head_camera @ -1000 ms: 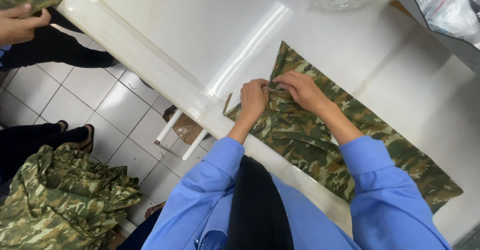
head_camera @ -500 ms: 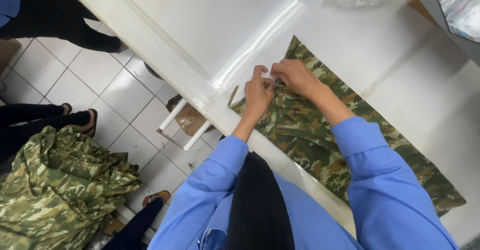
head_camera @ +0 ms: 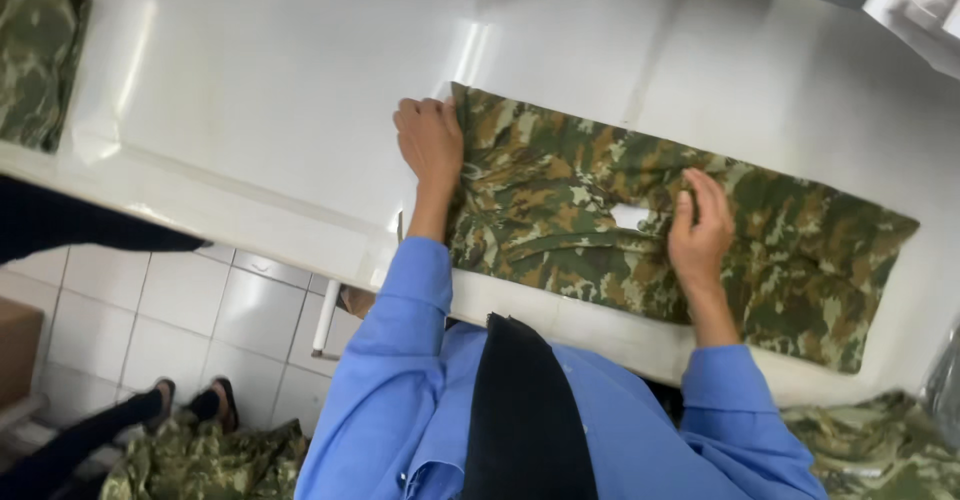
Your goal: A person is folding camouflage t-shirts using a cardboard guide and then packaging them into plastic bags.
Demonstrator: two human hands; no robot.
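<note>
A camouflage garment (head_camera: 580, 210) lies flat along the near edge of a white table (head_camera: 280, 90). My left hand (head_camera: 430, 140) rests on its left end, fingers curled over the edge of the cloth. My right hand (head_camera: 700, 230) lies flat on the middle of the garment, fingers spread, just right of a small white label (head_camera: 630, 216). Both sleeves are blue.
Another camouflage piece (head_camera: 35, 60) lies at the table's far left. More camouflage cloth is heaped on the tiled floor (head_camera: 200, 460) and at the lower right (head_camera: 880, 445). Another person's feet in dark sandals (head_camera: 185, 400) stand at lower left. Clear plastic bags (head_camera: 920, 0) sit top right.
My hands have moved apart from the garment's upper corner: the left now holds the left end, the right presses the middle. The view has swung, and the garment lies spread out lengthwise.
</note>
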